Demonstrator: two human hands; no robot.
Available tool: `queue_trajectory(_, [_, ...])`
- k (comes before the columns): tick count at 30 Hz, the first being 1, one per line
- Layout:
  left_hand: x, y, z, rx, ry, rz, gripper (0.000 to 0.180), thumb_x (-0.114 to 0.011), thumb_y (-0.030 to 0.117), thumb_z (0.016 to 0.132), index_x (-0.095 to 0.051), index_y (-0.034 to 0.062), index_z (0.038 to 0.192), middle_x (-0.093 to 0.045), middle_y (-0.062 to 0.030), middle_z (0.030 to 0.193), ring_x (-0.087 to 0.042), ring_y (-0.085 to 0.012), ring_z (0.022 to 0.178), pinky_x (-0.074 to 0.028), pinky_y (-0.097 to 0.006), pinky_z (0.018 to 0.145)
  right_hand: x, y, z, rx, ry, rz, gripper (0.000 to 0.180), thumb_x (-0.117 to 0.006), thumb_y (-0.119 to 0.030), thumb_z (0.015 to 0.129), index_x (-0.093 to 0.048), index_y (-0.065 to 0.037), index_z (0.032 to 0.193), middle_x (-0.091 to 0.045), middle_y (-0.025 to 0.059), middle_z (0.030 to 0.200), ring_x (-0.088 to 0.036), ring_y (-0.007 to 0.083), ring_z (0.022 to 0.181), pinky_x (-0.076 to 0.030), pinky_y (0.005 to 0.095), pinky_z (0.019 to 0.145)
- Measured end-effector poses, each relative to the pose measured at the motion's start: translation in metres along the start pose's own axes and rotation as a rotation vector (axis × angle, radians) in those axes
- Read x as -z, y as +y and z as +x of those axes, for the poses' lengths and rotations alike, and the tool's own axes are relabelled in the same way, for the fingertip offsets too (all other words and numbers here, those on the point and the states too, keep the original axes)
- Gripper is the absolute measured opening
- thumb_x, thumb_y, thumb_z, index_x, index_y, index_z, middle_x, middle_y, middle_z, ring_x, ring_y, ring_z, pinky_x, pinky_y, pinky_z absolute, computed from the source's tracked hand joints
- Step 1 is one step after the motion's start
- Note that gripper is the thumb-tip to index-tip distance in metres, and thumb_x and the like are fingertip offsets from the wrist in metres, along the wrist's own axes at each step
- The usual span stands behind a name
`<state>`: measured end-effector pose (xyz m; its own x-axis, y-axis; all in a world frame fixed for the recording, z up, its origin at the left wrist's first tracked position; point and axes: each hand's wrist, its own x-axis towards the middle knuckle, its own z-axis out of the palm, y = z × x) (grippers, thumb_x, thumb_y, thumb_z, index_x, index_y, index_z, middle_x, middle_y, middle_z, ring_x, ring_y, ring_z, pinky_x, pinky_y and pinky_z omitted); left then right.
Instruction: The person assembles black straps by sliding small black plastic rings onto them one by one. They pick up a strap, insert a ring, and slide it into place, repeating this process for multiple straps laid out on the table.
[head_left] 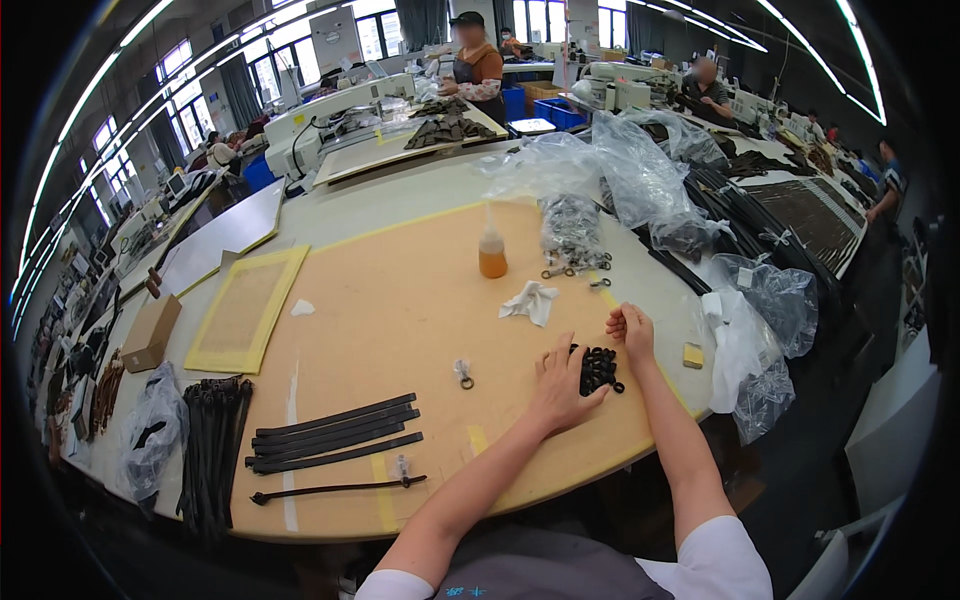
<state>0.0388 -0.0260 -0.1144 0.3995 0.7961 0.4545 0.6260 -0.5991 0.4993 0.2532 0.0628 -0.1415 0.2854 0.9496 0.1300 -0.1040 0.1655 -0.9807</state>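
Fingers of the left hand point(562, 390) are held spread, palm down, against the left side of a heap of small black rings point(600, 369); those of the right hand point(632, 332) are curled inward just above the heap's right side, and whether anything is pinched there cannot be told.

From the head view, the heap is seen between the two hands, toward the right of the tan board point(390, 300). Close by on the right, the board is bordered by yellow tape point(672, 397), crossed by the right forearm; beyond it, a small yellow block point(692, 355) is placed near white plastic wrapping point(735, 345). Toward the body, the table's curved near edge point(590, 478) is passed over by both forearms.

Left of the left hand, a good stretch of bare board is offered, broken by one small clasp point(463, 375); farther over, flat black straps point(335, 435) are laid out in a row, with a thinner strap point(340, 490) nearer the edge. Ahead, room is narrowed by a crumpled white cloth point(530, 302), a bottle of amber liquid point(492, 252) and a clear bag of metal clasps point(570, 230).
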Motion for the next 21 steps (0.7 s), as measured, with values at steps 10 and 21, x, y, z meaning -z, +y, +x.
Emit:
queue_trajectory(10, [0.009, 0.006, -0.017, -0.054, -0.117, 0.113, 0.092, -0.069, 0.056, 0.085, -0.038, -0.0012, 0.150, -0.019, -0.0231, 0.165, -0.018, -0.0379, 0.153, -0.016, -0.059, 0.120, -0.002, 0.002, 0.004, 0.000, 0.029, 0.043, 0.035, -0.055, -0.034, 0.105, -0.067, -0.004, 0.092, -0.068, 0.0044, 0.080, -0.064, 0.0102, 0.067, -0.050, 0.0234, 0.061])
queue_trajectory(21, [0.004, 0.012, -0.046, -0.071, -0.236, 0.289, 0.088, -0.058, 0.058, 0.093, -0.030, 0.0020, 0.156, -0.012, -0.0178, 0.169, -0.012, -0.0346, 0.157, -0.010, -0.060, 0.122, -0.116, -0.115, 0.085, 0.319, -0.207, -0.829, 0.082, -0.066, -0.021, 0.086, -0.033, -0.006, 0.159, -0.075, 0.0157, 0.089, -0.072, 0.0256, 0.083, -0.056, 0.0393, 0.080])
